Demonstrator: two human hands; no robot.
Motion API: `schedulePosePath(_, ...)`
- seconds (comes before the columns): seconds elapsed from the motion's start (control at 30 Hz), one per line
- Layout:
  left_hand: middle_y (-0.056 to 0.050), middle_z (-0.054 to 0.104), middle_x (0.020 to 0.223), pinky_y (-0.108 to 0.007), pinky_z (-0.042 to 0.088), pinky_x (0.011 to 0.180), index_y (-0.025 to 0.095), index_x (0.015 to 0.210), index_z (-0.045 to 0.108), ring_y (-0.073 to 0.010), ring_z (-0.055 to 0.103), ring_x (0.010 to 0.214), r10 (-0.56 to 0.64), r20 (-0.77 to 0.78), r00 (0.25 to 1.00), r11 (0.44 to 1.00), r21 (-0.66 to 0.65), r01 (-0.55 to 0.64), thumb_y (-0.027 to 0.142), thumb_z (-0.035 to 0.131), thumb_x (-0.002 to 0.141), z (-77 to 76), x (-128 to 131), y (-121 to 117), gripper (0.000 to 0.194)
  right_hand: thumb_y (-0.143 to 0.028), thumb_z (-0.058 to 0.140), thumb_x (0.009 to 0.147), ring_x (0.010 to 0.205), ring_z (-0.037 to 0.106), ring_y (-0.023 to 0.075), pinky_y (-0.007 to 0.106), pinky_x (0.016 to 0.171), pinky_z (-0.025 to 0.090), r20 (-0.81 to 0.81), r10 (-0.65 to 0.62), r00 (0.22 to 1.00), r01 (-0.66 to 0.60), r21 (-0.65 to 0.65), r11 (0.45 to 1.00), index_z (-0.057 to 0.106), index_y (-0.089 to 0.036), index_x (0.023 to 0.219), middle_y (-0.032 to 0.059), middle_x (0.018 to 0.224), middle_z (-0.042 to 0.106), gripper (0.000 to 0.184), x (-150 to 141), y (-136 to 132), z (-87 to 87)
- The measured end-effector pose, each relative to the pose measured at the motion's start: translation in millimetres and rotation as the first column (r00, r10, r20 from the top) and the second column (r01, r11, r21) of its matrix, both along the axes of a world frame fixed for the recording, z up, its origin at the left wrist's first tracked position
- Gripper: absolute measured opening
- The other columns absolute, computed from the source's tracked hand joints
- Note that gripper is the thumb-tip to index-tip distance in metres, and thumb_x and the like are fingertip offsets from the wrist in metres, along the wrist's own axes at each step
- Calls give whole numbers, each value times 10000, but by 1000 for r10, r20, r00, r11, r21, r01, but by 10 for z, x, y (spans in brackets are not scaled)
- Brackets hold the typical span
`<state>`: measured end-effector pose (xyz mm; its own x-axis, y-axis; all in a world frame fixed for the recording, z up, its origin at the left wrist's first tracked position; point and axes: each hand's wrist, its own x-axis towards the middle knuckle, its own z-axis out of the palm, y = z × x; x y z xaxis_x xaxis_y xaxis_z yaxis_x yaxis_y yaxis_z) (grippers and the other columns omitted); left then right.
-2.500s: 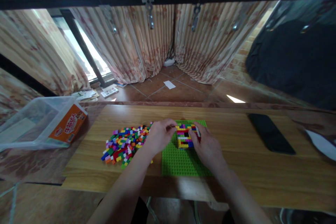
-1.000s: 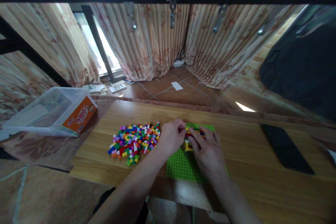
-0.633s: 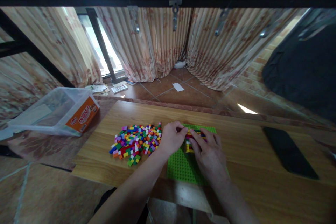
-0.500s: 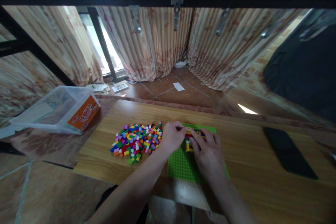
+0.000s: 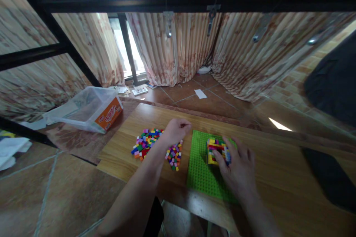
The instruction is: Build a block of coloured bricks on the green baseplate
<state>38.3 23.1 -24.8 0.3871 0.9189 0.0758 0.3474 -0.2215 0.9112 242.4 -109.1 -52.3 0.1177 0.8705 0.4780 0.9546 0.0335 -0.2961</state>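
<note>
Clasping the brick block [image 5: 214,147] at the right hand's [image 5: 239,163] ten o'clock; pinching narrow with the left hand [image 5: 175,131], can't tell on what!

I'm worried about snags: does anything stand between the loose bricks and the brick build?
Nothing visible stands between the loose bricks and the brick build; the left forearm crosses over the bricks.

Daylight enters strongly through the window [image 5: 135,50], which is overexposed to white. The counter [image 5: 155,118] has soft glare at its near edge. The hands look slightly blurred, the black bar [image 5: 178,2] appears bent by the lens, and the right side is dim.
</note>
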Motion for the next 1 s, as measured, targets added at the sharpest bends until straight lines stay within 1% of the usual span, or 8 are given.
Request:
schedulePosePath(0.07,-18,732,760,-218,514,674,145,791,744,-136,645,719,-8,-79,997,999,36,11,178,565,765,6,-269,127,183,-561,453,913,1259,449,332,552,1032,363,-32,42,999,-43,-45,998,494,-187,1373,166,1369,513,594,34,-9,13)
schedulePosePath(0.13,-29,747,778,-228,526,693,153,812,762,-152,660,744,52,-207,977,997,64,-40,139,579,715,10,-470,191,208,-564,458,905,1261,449,324,534,1036,371,-45,91,995,-95,-106,990,478,-188,1386,154,1375,513,611,53,-26,21)
schedulePosePath(0.17,-28,749,769,-228,527,694,165,810,770,-154,660,737,42,-277,960,997,69,-23,118,576,695,16,-533,200,230,-567,461,901,1266,445,325,533,1038,371,-40,108,993,-112,-133,985,480,-187,1384,152,1380,510,615,56,-36,22)
schedulePosePath(0.3,-17,766,813,-235,526,738,231,848,794,-171,678,780,-35,-477,878,994,76,81,51,557,628,81,-565,139,370,-583,476,885,1289,430,339,543,1047,358,-10,109,994,-109,-175,979,510,-191,1360,152,1395,499,616,54,-64,17)
schedulePosePath(0.43,-42,771,869,-276,518,781,250,900,801,-216,682,855,-26,-595,803,986,116,118,61,568,626,145,-498,84,407,-577,492,882,1288,434,339,541,1047,355,-6,109,994,-108,-183,977,528,-195,1343,148,1394,502,600,66,-65,3)
schedulePosePath(0.57,-51,759,825,-259,504,733,224,815,794,-198,665,792,7,-620,784,986,136,99,89,593,648,146,-505,87,295,-573,504,877,1285,441,338,541,1049,351,-10,114,993,-114,-177,977,529,-199,1342,145,1384,512,598,77,-61,-11)
schedulePosePath(0.83,-34,722,739,-237,461,642,165,781,745,-154,614,679,16,-637,770,991,115,75,123,614,683,180,-532,99,168,-589,506,871,1266,440,335,541,1059,366,-30,96,995,-100,-178,979,551,-167,1324,154,1365,510,620,44,-48,8)
schedulePosePath(1.0,-47,742,815,-239,479,674,154,846,741,-160,641,735,24,-564,825,986,148,73,139,604,725,143,-575,156,184,-591,518,869,1261,443,335,533,1066,374,-44,106,993,-111,-154,982,562,-175,1315,148,1361,511,612,27,-47,17)
